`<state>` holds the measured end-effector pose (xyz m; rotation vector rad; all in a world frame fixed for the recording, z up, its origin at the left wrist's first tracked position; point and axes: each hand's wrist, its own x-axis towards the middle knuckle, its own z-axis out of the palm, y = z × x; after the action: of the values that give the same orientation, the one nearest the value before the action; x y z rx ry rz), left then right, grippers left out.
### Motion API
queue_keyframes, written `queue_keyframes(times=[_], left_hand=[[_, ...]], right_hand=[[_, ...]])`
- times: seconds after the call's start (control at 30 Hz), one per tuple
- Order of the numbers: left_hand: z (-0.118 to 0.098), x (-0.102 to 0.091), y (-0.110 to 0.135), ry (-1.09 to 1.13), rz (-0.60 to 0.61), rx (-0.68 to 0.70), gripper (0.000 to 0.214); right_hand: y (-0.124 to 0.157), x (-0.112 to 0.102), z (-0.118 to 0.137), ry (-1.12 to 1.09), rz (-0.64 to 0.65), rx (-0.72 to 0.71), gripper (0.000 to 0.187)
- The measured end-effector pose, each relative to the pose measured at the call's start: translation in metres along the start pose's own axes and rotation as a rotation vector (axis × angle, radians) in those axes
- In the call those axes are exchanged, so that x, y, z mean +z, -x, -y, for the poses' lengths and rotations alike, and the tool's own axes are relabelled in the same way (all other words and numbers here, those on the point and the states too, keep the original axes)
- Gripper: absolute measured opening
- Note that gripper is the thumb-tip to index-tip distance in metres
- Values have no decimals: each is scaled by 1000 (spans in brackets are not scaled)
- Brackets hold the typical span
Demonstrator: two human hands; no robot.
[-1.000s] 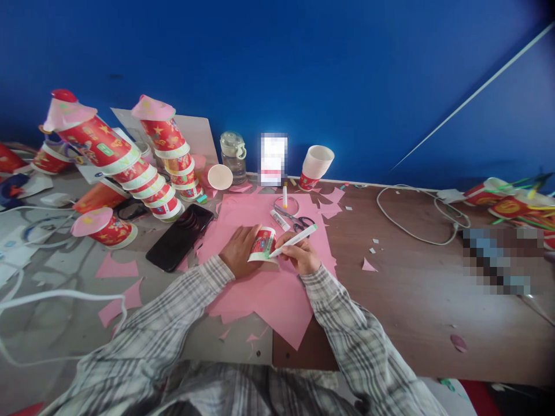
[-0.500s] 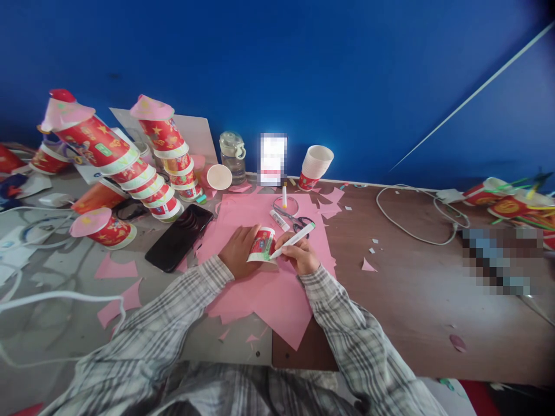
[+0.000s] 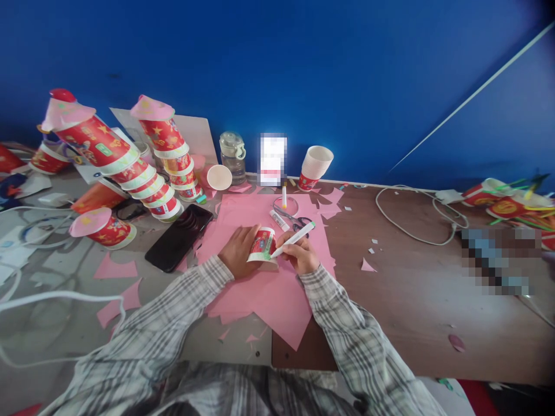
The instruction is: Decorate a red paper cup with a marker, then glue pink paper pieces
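My left hand (image 3: 239, 252) is closed around the left side of a red and white paper cup (image 3: 263, 245), which stands on pink paper with its wide white edge toward me. Green marks show on the cup's lower part. Pinched in my right hand (image 3: 302, 254) is a white marker pen (image 3: 295, 238) with a green end, its tip at the cup's right side. Just beyond lie scissors (image 3: 304, 222), a glue stick (image 3: 280, 221) and a yellow-tipped white marker (image 3: 284, 197).
Pink paper sheets (image 3: 281, 306) cover the middle of the table. To the left are a black phone (image 3: 178, 238) and towers of stacked red cups (image 3: 104, 144). A water bottle (image 3: 233, 159) and nested cups (image 3: 315, 167) stand by the blue wall. A white cable (image 3: 401, 236) curls at right.
The marker in my right hand has shifted very slightly at the cup's right side. My left hand and the cup have stayed in place.
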<state>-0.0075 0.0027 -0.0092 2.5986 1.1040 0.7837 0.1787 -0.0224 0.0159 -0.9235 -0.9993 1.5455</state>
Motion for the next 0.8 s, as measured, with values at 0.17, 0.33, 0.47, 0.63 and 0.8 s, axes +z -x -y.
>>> queue_keyframes(times=[0.17, 0.33, 0.47, 0.63, 0.8], left_hand=[[1, 1, 0, -11, -5, 11, 83], [1, 0, 0, 14, -18, 8, 77], [0, -3, -2, 90, -72, -2, 83], [-5, -10, -5, 184, -166, -81, 86], [-7, -12, -7, 192, -244, -132, 91]], right_hand=[[-1, 1, 0, -112, -53, -54, 12], [-2, 2, -3, -115, -118, -169, 21], [4, 8, -2, 119, -241, -311, 25], [16, 18, -8, 600, -187, -541, 41], [17, 22, -17, 826, -77, -596, 58]])
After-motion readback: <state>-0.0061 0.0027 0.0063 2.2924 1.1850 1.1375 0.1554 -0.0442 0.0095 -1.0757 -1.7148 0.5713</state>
